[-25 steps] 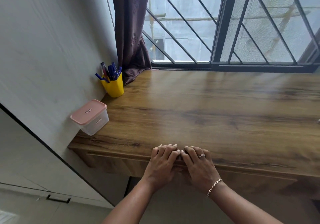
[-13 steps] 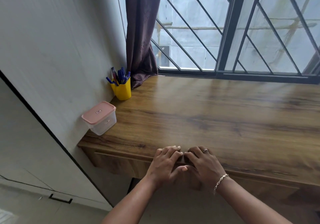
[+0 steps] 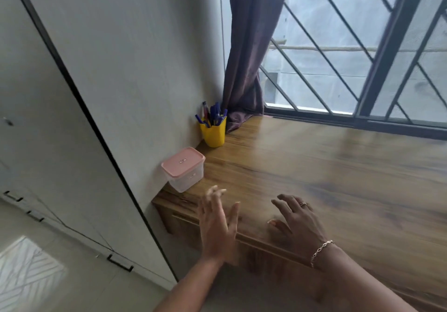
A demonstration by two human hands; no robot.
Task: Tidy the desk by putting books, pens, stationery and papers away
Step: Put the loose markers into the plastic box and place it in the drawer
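Wooden desk (image 3: pixel 338 166), left hand (image 3: pixel 217 227), right hand (image 3: pixel 300 224), splayed

Left hand (image 3: pixel 217 227) edge-on, fingers straight; right hand (image 3: pixel 296 222) palm-down, fingers spread.

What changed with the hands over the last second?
The hands were side by side on the desk's front edge and have parted. The left hand swung left, open. The right hand spread its fingers. Neither grips anything. The yellow pen cup and pink-lidded box are unmoved.

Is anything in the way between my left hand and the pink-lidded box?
Nothing visible: only bare desk lies between the open left hand and the pink-lidded box. The yellow pen cup stands beyond the box.
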